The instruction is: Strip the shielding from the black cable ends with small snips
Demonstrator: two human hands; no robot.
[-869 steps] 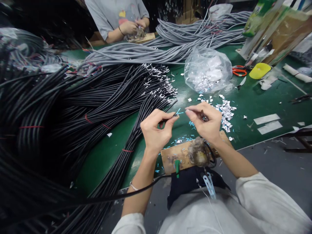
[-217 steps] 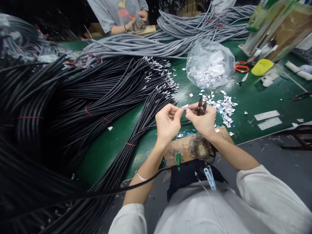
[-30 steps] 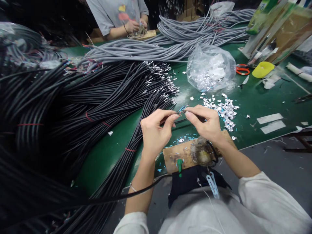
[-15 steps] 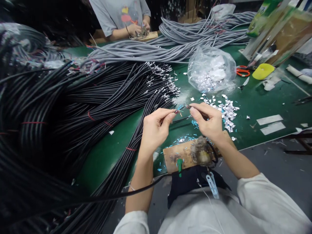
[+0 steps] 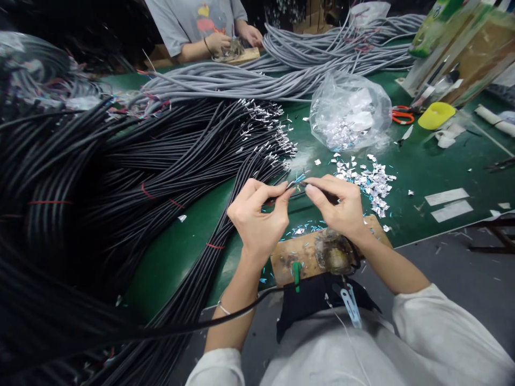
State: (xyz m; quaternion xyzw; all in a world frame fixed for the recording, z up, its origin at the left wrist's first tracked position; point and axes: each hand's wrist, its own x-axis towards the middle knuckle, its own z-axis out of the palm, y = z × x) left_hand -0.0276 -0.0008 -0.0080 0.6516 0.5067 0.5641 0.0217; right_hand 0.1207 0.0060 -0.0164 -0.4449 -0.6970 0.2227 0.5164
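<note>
– what does the left grip (image 5: 259, 220) have?
– a little cluster of blue wires (image 5: 298, 178), pinched between thumb and forefinger. the wires poke out past the fingertips, toward the other hand.
– and the right grip (image 5: 340, 203)?
– narrow, its fingertips right up by those wires. something dark shows there and under the palm, mostly covered, so i can't name it, nor tell whether the fingers have hold of a wire.
– what's around them?
– black cables (image 5: 193, 145) spread left of the left grip, pale ends beyond it. nearer the body than the right grip sits a wooden board (image 5: 284, 262) with a stained lump (image 5: 333, 254) on it. foil scraps (image 5: 376, 187) lie on the green desk (image 5: 434, 161), just right of the right grip.
– farther out?
– a clear bag (image 5: 350, 112) beyond the right grip, with orange-handled scissors (image 5: 402, 114) beside it. across the desk, a person (image 5: 209, 21) in a grey shirt.
</note>
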